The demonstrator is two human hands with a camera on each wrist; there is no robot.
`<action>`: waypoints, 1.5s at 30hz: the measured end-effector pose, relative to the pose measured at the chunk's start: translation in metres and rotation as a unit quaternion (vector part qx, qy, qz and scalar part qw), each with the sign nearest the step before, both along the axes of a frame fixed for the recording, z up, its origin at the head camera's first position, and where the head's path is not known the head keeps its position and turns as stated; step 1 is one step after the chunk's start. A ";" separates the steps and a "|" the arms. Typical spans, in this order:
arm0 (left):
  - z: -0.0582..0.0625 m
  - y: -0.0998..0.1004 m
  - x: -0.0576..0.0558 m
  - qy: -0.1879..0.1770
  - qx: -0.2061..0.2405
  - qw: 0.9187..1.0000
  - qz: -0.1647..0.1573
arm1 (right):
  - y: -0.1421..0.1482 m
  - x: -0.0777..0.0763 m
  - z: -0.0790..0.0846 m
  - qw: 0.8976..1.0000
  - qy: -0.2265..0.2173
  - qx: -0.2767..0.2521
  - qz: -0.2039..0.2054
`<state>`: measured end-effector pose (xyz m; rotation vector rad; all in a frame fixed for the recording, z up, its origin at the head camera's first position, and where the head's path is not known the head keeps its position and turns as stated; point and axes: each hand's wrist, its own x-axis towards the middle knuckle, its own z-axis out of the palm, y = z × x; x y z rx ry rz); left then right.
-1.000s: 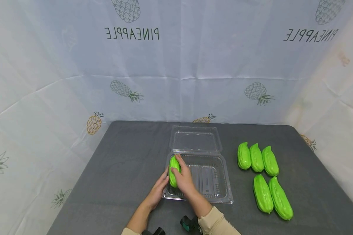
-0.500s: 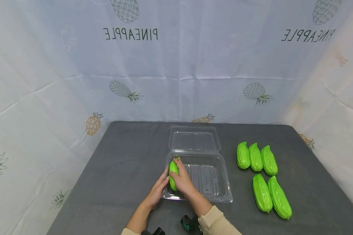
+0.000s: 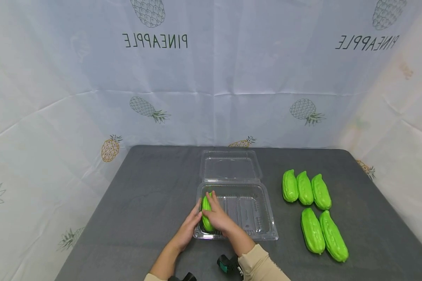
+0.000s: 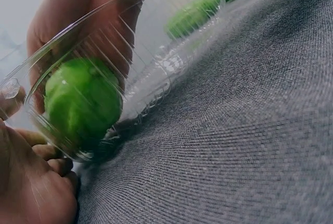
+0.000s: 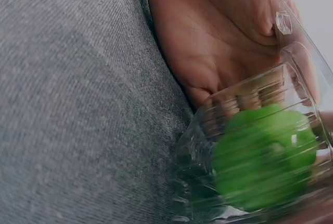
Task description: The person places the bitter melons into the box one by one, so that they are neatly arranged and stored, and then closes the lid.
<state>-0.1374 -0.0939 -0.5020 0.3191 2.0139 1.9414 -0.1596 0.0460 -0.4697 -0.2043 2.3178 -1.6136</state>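
A light green, ridged bitter melon (image 3: 207, 224) lies lengthwise along the left side of a clear plastic clamshell box (image 3: 246, 212). Over it, my right hand (image 3: 219, 219) grips from the right, thumb and fingers spread on its upper surface. My left hand (image 3: 188, 229) rests against the box's outer left wall, fingers fairly straight and thumb up at the rim. Through the clear wall, the left wrist view shows the melon's rounded end (image 4: 83, 101) low in the box. The right wrist view shows the same end (image 5: 265, 156), with the left fingers behind the plastic.
The box's lid (image 3: 231, 166) lies folded back behind it. To the right on the grey table (image 3: 154, 187) are more bitter melons: three in a back row (image 3: 304, 188) and two in front (image 3: 313, 231). A pineapple-print curtain (image 3: 197, 117) surrounds the table.
My right hand has moved slightly toward me and lower with the bitter melon, which now sits nearer the box's front left corner. The left hand has stayed at the wall.
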 end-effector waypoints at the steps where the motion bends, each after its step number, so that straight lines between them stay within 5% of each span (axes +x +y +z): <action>1: 0.000 0.000 0.000 -0.001 0.000 1.000 0.001 | 0.000 0.001 0.000 1.000 0.006 0.010 0.006; 12: -0.002 0.000 0.000 0.005 0.002 1.000 -0.003 | 0.002 0.006 0.001 0.997 0.048 0.039 0.047; 21: -0.005 0.001 -0.004 0.017 -0.004 1.000 -0.009 | 0.007 0.002 0.009 0.998 0.043 0.034 0.023; 36: -0.004 0.001 -0.002 0.029 -0.002 1.000 0.004 | 0.049 0.028 0.057 0.988 0.149 0.039 0.015; 45: -0.006 -0.001 -0.002 0.038 -0.003 0.999 0.009 | 0.087 0.040 0.068 0.975 0.217 0.047 -0.005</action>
